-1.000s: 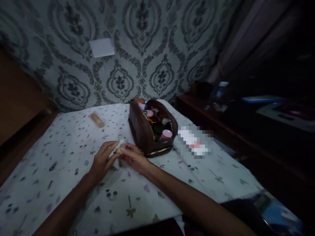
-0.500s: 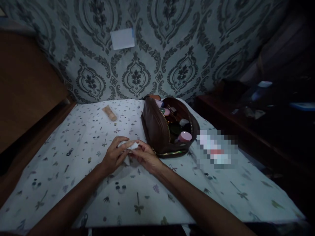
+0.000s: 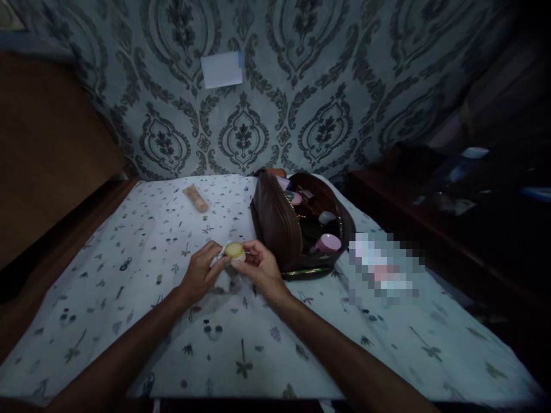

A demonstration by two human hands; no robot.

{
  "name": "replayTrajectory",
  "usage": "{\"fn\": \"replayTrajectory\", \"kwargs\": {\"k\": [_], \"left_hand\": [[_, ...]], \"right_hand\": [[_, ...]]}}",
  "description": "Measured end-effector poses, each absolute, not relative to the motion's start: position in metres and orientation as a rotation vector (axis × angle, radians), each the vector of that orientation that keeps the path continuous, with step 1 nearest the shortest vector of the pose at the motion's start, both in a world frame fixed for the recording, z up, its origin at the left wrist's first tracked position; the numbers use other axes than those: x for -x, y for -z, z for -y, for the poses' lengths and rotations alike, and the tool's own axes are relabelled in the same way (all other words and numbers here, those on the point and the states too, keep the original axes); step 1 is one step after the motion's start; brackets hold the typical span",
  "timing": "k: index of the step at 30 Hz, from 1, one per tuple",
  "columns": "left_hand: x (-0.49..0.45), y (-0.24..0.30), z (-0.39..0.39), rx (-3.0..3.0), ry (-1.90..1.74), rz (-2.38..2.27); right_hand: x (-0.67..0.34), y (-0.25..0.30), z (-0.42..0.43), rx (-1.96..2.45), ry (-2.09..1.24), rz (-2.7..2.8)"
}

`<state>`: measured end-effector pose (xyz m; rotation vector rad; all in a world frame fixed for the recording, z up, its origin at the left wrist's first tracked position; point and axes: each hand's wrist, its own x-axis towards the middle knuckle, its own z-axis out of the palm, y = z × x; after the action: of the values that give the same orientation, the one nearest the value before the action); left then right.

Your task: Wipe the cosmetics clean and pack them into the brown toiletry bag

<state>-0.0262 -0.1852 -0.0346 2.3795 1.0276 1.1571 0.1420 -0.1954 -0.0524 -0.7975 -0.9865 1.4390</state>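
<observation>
My right hand (image 3: pixel 262 268) pinches a small round yellowish jar (image 3: pixel 235 250) just above the patterned white cloth (image 3: pixel 142 275). My left hand (image 3: pixel 201 274) is closed on a white tissue (image 3: pixel 221 276) that touches the jar's left side. Both hands meet near the middle of the cloth. Just to their right stands an open brown cosmetic pouch (image 3: pixel 275 221) with several small jars and tubes inside, one with a pink lid (image 3: pixel 329 242).
A beige tube (image 3: pixel 196 198) lies on the cloth near the wall. A blurred-out item (image 3: pixel 385 269) lies right of the pouch. A dark side table (image 3: pixel 451 212) with bottles stands at right, a wooden panel (image 3: pixel 47 155) at left, patterned wallpaper with a white note (image 3: pixel 222 69) behind.
The jar, earlier wrapped in the tissue between my hands, now shows its yellow top in my right fingers. The camera view has shifted, moving the scene to the right in frame.
</observation>
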Motion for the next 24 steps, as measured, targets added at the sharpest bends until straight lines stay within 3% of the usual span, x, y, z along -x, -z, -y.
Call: {"fn": "replayTrajectory", "kwargs": {"k": [14, 24], "left_hand": [[0.025, 0.028, 0.199, -2.952, -1.28, -1.024], [0.021, 0.026, 0.194, -2.345, -1.111, -1.203]], "right_hand": [[-0.135, 0.059, 0.203, 1.009, -1.173, 1.276], [-0.135, 0.066, 0.209, 0.999, -1.099, 1.473]]}}
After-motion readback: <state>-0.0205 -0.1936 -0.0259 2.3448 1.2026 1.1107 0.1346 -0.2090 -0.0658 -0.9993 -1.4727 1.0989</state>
